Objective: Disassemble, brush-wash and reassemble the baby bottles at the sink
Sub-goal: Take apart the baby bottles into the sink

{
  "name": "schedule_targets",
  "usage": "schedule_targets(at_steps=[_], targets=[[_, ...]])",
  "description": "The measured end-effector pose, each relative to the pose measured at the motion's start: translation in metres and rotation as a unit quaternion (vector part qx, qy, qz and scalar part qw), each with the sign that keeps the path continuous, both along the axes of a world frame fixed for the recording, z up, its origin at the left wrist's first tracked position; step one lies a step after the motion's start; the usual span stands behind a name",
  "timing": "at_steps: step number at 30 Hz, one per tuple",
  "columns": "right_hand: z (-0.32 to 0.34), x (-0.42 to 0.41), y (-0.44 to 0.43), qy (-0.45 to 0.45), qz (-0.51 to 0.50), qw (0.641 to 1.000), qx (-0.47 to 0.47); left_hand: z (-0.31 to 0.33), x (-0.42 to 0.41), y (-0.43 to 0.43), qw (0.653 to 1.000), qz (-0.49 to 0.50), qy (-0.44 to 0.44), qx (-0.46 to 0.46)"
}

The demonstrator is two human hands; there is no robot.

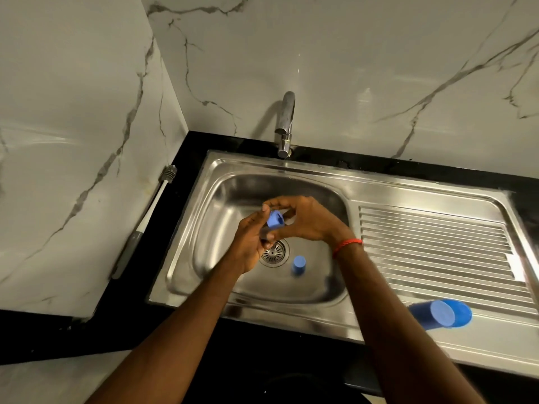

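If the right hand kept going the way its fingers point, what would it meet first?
The right hand points left at the small blue plastic ring it pinches; just behind that, apparently, the left hand.

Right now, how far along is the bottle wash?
Disassembly looks partly done: a blue cap stands in the basin and a blue bottle lies on the drainboard. In hand: the left hand and right hand hold a blue collar over the drain. Left: brushing, as the brush leans against the wall and no water shows at the tap, then reassembly.
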State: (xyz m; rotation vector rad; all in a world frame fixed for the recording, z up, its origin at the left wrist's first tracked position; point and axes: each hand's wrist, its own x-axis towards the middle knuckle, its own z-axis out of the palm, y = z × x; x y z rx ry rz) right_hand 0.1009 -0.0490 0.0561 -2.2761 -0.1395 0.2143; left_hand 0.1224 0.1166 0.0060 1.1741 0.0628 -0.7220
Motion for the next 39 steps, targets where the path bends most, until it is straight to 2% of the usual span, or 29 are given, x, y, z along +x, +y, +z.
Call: schedule_targets(at_steps=[4,7,10,12,16,21,24,29,34,39], targets=[[-0.024,-0.008,0.002,-0.079,-0.051,0.995,-0.021,0.001,-0.001,-0.005,0.998,0.001,0.059,-0.004],[-0.034,-0.017,-0.007,-0.103,-0.154,0.982,0.046,0.001,0.0,-0.004,0.994,0.003,0.104,-0.041],[-0.032,-0.023,-0.012,-0.046,-0.232,0.965,0.11,-0.003,0.001,-0.005,0.994,-0.001,0.101,-0.051],[-0.034,-0.022,-0.013,-0.007,-0.2,0.975,0.095,-0.004,0.001,-0.008,0.994,-0.019,0.089,-0.057],[-0.042,-0.016,-0.012,-0.046,-0.101,0.994,0.0,-0.01,0.002,-0.012,0.999,-0.043,0.03,0.004],[-0.061,-0.013,-0.014,-0.063,-0.027,0.988,-0.14,-0.026,0.003,-0.004,0.99,-0.062,-0.052,0.113],[-0.073,-0.014,-0.01,-0.075,-0.017,0.984,-0.16,-0.034,0.003,-0.002,0.978,-0.056,-0.099,0.173],[-0.08,-0.014,-0.005,-0.052,-0.011,0.992,-0.111,-0.044,0.006,0.002,0.972,-0.077,-0.125,0.186],[-0.093,-0.014,-0.01,-0.005,-0.079,0.997,0.015,-0.061,0.01,0.015,0.988,-0.086,-0.057,0.113],[-0.104,-0.023,-0.008,0.002,-0.121,0.991,0.064,-0.078,0.011,0.014,0.996,-0.045,0.024,0.076]])
